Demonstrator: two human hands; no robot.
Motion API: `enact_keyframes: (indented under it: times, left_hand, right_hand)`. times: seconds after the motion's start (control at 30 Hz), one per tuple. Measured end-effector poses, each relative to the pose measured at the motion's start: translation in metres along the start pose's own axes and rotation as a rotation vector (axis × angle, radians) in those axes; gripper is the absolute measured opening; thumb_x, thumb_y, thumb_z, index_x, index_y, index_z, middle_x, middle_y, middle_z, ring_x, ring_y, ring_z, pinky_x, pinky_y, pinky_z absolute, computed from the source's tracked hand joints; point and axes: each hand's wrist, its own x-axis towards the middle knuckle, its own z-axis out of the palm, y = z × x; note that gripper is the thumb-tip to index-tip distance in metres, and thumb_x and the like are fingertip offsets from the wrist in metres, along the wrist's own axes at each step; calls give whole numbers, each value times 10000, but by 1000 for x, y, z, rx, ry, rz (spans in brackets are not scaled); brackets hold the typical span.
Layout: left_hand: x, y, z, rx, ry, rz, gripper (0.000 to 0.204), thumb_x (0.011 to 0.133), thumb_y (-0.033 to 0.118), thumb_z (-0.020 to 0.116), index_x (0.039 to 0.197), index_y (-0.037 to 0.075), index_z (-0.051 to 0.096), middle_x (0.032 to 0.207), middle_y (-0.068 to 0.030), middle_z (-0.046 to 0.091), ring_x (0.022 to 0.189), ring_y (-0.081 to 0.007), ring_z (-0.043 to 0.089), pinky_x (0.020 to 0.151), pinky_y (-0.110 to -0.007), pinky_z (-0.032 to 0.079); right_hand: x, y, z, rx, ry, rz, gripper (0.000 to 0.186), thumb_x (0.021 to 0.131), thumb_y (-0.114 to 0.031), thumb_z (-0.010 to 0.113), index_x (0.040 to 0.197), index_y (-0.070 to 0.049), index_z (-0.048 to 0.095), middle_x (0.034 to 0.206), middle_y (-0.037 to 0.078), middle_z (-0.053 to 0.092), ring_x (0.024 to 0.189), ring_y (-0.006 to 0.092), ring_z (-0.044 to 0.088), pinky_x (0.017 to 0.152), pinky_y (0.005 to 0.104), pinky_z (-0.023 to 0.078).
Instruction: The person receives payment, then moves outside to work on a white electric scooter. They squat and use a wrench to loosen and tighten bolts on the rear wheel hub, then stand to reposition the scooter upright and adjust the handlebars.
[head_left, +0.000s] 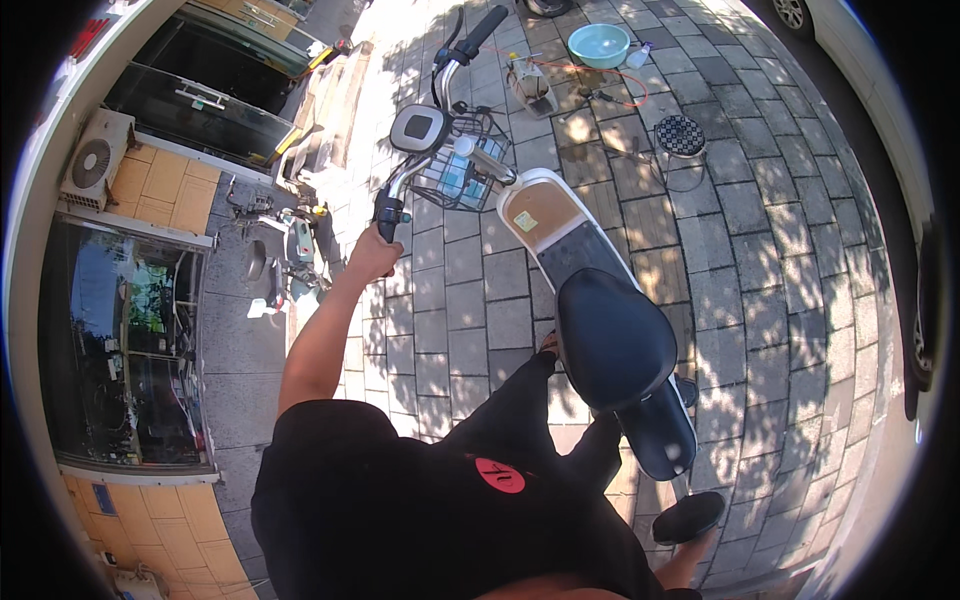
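Note:
My left hand (374,254) is wrapped round the left handlebar grip (388,212) of a small electric scooter. The scooter stands to my right, its front pointing away from me. It has a black saddle (615,340), a smaller rear seat (658,440), a white-edged footboard (545,212) and a round-cornered display (419,128) between the bars. The right grip (487,30) is free of any hand. My right forearm (682,568) reaches a black oval pad (690,517) at the scooter's rear; this pad hides the fingers of my right hand.
A wire basket (455,175) hangs at the scooter's front. Ahead on the grey paving (750,260) are a turquoise basin (599,46), a spray bottle (638,56), an orange cord and a checked stool (680,135). Another scooter (300,245) stands left by the shopfront. Parked cars line the right.

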Motion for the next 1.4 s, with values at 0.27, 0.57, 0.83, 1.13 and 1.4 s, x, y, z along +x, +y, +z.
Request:
enact_keyframes:
  times: [0.27,0.57,0.83,1.13,1.4]
  left_hand:
    - [15,-18,-2,-96,-65,72,351,854,118,653,1145,-56,563,719,-144,676,553,-236,707,527,-378,554]
    - [3,-18,-15,-279,-187,149,352,835,174,682,1059,-75,575,657,-189,689,586,-320,723,624,-426,572]
    - [12,-24,-9,-107,-189,211,436,851,234,710,1123,-63,543,885,-238,726,879,-443,730,803,-517,572]
    - [19,-31,-15,-129,-228,223,408,859,226,691,1107,-59,536,888,-245,728,875,-451,730,815,-534,571]
    - [21,-36,-6,-101,-195,207,382,857,225,683,1089,-56,572,822,-196,713,711,-370,738,705,-460,574]
  right_hand:
    - [-60,-55,-42,-315,286,-143,612,1030,-584,524,1416,-109,517,1227,56,608,1067,238,599,891,435,472]
    - [-181,17,32,-746,294,-128,524,1033,-489,555,1375,-93,523,1108,123,637,863,310,676,648,487,535]
    - [-269,76,63,-827,293,-55,482,1029,-422,583,1349,-63,557,1029,122,659,741,283,678,574,442,544]
    - [-270,103,115,-809,189,-150,466,1031,-383,607,1353,-48,580,963,107,678,657,239,687,524,395,555]
    - [-288,113,168,-788,64,-211,487,1047,-405,611,1361,-33,601,1058,102,726,748,224,721,622,385,574]
